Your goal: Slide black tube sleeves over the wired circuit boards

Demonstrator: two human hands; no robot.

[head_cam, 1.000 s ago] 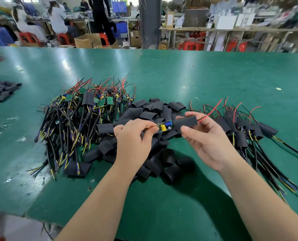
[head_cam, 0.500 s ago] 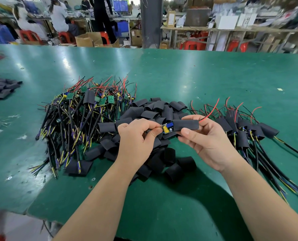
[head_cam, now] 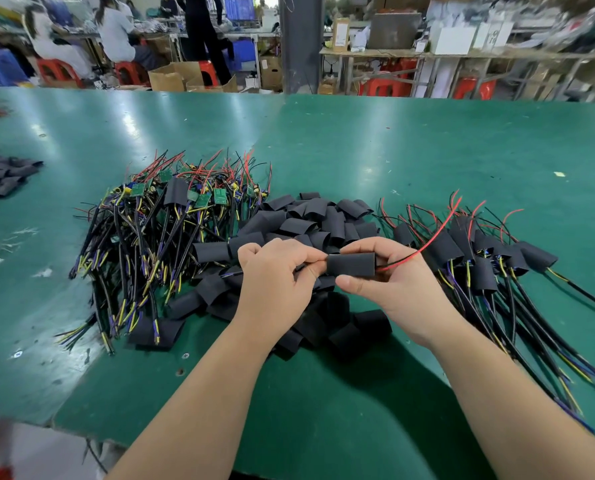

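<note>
Sleeve (head_cam: 351, 265) is held level between the hands so the board can run straight in (it's hidden, inside I'd guess). Right hand (head_cam: 393, 285) curls round it, thumb beneath; left hand (head_cam: 275, 275) pinches its left end. Red wire (head_cam: 434, 233) trails right, toward the finished heap (head_cam: 479, 254); bare boards (head_cam: 171, 209) wait left of the left hand.

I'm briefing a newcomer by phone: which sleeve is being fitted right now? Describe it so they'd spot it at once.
On the green table, find the middle heap of black sleeves. Above it, the left hand and right hand hold one sleeve. Unlike its neighbours it is lifted, with a red wire trailing from its right end.
</note>
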